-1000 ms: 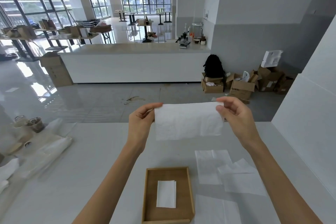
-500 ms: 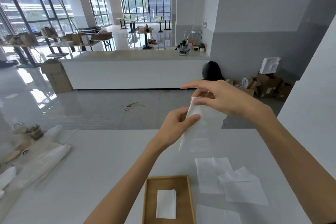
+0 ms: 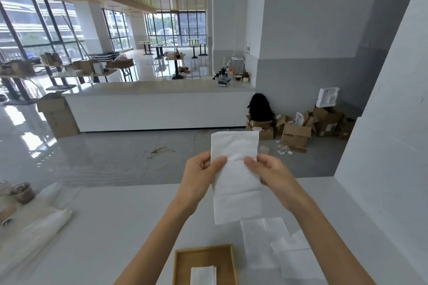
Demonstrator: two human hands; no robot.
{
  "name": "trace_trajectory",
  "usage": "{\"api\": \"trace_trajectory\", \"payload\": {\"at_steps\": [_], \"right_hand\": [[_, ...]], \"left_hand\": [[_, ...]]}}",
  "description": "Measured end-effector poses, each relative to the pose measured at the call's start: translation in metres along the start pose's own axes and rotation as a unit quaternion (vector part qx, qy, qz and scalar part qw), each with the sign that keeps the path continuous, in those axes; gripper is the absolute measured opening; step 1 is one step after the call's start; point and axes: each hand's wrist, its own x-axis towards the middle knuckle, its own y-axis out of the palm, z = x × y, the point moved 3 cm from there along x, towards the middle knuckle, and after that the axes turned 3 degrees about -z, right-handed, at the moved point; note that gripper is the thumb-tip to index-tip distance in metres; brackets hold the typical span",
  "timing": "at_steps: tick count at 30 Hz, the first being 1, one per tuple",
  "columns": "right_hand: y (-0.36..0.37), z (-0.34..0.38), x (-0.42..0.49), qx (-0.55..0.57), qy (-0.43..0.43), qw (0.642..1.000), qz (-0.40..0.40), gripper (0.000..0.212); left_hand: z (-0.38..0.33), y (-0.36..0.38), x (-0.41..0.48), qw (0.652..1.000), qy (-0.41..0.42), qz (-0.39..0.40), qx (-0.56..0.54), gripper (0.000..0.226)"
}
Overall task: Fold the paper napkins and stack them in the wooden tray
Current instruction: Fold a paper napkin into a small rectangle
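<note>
I hold a white paper napkin [image 3: 235,180] upright in the air above the white counter, folded into a tall narrow strip. My left hand [image 3: 201,173] pinches its left edge near the middle, and my right hand [image 3: 268,173] pinches the right edge at the same height. Below, at the bottom edge of the view, lies the wooden tray [image 3: 183,264] with one folded napkin [image 3: 203,275] inside it. Loose unfolded napkins [image 3: 273,247] lie flat on the counter to the tray's right.
The white counter [image 3: 115,227] runs under my arms; a clear plastic bag [image 3: 39,227] and small cups [image 3: 22,192] sit at its left end. A white wall [image 3: 393,146] borders the right side. Beyond the counter's far edge is open floor with cardboard boxes.
The napkin, held wide and stretched between both hands a second ago, has been folded over into a narrow upright strip. Both hands now pinch it close together at its middle.
</note>
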Motion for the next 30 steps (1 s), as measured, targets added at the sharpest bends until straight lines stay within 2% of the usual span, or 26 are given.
{"api": "trace_trajectory", "payload": {"at_steps": [4,9,13,22,30], "right_hand": [[0.002,0.009,0.0,0.039,-0.034,0.998,-0.029,0.016],[0.001,0.019,0.001,0.043,-0.042,0.997,-0.039,0.016],[-0.002,0.021,0.002,0.018,-0.033,0.999,-0.024,0.026],[-0.004,0.026,0.0,0.028,-0.037,0.998,-0.04,0.014],[-0.011,0.026,0.0,0.036,-0.027,0.998,-0.038,0.016]], "left_hand": [[0.003,-0.002,0.001,1.0,-0.011,-0.007,0.011,0.014],[0.0,-0.005,0.005,1.0,-0.015,-0.003,-0.007,0.016],[-0.003,-0.008,0.01,1.0,-0.012,-0.014,0.007,0.022],[-0.008,-0.004,0.011,0.999,-0.014,0.031,0.016,0.026],[-0.009,-0.001,0.011,0.999,-0.018,0.021,0.039,0.028]]}}
